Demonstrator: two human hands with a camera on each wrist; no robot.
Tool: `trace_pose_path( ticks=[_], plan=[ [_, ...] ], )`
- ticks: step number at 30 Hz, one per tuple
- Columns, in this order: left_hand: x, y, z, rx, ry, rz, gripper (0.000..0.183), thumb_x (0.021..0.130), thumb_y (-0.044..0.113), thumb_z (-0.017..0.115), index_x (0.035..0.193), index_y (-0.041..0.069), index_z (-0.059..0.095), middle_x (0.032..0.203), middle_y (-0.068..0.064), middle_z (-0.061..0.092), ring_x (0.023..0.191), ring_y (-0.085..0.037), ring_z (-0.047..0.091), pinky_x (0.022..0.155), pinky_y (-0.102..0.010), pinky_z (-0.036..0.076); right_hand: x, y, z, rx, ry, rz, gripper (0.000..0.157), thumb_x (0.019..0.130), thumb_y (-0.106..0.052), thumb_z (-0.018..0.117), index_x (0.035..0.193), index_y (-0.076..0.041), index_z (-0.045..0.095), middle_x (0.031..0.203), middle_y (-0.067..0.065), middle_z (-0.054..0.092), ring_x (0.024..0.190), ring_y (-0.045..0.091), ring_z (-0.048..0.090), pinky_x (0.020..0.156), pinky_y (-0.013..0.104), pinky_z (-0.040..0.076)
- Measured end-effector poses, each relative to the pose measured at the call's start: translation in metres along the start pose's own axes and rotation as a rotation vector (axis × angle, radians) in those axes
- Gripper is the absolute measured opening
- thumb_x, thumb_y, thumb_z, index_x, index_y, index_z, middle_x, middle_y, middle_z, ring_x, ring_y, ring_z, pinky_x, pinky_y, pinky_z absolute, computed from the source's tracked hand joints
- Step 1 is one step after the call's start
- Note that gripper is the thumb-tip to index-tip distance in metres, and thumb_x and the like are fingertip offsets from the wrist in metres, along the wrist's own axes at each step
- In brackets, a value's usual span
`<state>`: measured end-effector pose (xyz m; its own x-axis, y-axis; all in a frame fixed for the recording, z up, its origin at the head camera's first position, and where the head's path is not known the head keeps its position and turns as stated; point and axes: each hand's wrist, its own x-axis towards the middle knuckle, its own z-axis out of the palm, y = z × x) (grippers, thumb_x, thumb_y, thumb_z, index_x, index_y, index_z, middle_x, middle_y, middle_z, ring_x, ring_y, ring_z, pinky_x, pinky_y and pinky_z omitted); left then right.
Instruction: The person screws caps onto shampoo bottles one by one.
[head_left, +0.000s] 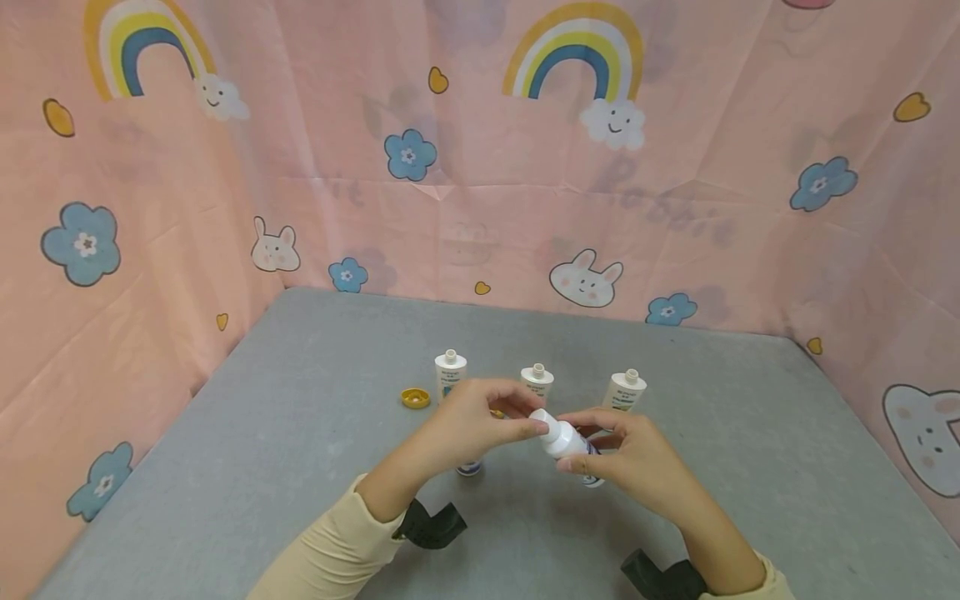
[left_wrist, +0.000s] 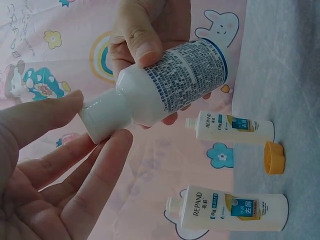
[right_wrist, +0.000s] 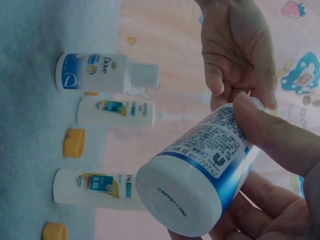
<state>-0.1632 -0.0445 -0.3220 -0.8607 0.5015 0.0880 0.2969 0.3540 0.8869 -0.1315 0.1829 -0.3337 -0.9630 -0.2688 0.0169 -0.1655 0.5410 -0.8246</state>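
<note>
My right hand (head_left: 630, 454) grips a white shampoo bottle (left_wrist: 175, 80) with a blue-edged label, its thumb and fingers around the body. It is tilted, and its flat base (right_wrist: 177, 195) faces the right wrist camera. At the other end, my left hand (head_left: 468, 421) pinches the white bottle cap (left_wrist: 106, 115) between thumb and fingers. The cap sits on the bottle's neck. Another white and blue Dove bottle (right_wrist: 95, 72) stands upright on the table, mostly hidden behind the left hand in the head view.
Three slim white bottles with bare necks, a left one (head_left: 451, 367), a middle one (head_left: 537, 379) and a right one (head_left: 627, 388), stand beyond the hands. A yellow cap (head_left: 415, 398) lies beside the left one. Patterned pink cloth (head_left: 480, 217) encloses the grey table (head_left: 300, 467).
</note>
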Motion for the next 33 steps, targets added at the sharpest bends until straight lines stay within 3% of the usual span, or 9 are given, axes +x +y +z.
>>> trace_pose_path(
  ticks=[8,13,17,22,28,33],
  plan=[
    [-0.0002,0.0,0.0,0.011,-0.031,0.049,0.021,0.089,0.016,0.076,0.109,0.015,0.075,0.106,0.002,0.074,0.096,-0.008,0.067,0.078,-0.019,0.056,0.0003,0.001,-0.0009,0.004,-0.007,-0.014,0.041,0.081,-0.027,0.083,0.117,-0.012,0.072,0.117,0.007,0.071,0.1,0.022,0.061,0.085,0.038,0.055],
    [-0.0008,0.0021,-0.0016,0.002,-0.018,0.024,0.029,0.089,0.021,0.076,0.117,0.015,0.072,0.111,0.002,0.073,0.101,-0.009,0.067,0.082,-0.021,0.056,0.0001,0.0016,-0.0011,0.009,-0.007,-0.027,0.04,0.081,-0.026,0.083,0.117,-0.011,0.073,0.114,0.006,0.072,0.099,0.021,0.062,0.087,0.039,0.054],
    [-0.0006,0.0023,-0.0023,0.007,0.014,0.016,0.024,0.088,0.024,0.077,0.11,0.017,0.073,0.103,0.004,0.074,0.095,-0.008,0.067,0.081,-0.024,0.056,-0.0002,0.0014,-0.0005,0.014,-0.006,-0.017,0.041,0.081,-0.026,0.083,0.117,-0.012,0.073,0.115,0.006,0.072,0.099,0.022,0.062,0.084,0.036,0.055],
    [-0.0003,0.0011,-0.0021,0.009,0.007,0.03,0.015,0.088,0.02,0.077,0.103,0.016,0.075,0.1,0.003,0.074,0.091,-0.007,0.067,0.077,-0.022,0.057,-0.0002,0.001,0.0001,0.021,-0.01,-0.001,0.041,0.08,-0.025,0.084,0.118,-0.012,0.073,0.117,0.008,0.071,0.1,0.023,0.062,0.08,0.034,0.056],
    [-0.0014,0.0015,-0.0025,0.002,-0.029,0.062,0.023,0.089,0.014,0.075,0.111,0.012,0.073,0.111,0.0,0.073,0.102,-0.012,0.068,0.08,-0.019,0.057,0.0003,0.0006,-0.0003,0.017,-0.012,-0.006,0.042,0.08,-0.026,0.084,0.118,-0.012,0.072,0.117,0.007,0.071,0.1,0.022,0.061,0.085,0.037,0.055],
    [-0.0013,0.0027,-0.0032,-0.028,0.003,0.019,0.034,0.087,0.018,0.078,0.119,0.014,0.07,0.118,-0.002,0.071,0.104,-0.013,0.068,0.081,-0.021,0.057,0.0006,0.0005,-0.0002,0.011,-0.005,-0.003,0.042,0.08,-0.026,0.084,0.118,-0.01,0.072,0.115,0.007,0.072,0.099,0.022,0.062,0.085,0.037,0.055]
  ],
)
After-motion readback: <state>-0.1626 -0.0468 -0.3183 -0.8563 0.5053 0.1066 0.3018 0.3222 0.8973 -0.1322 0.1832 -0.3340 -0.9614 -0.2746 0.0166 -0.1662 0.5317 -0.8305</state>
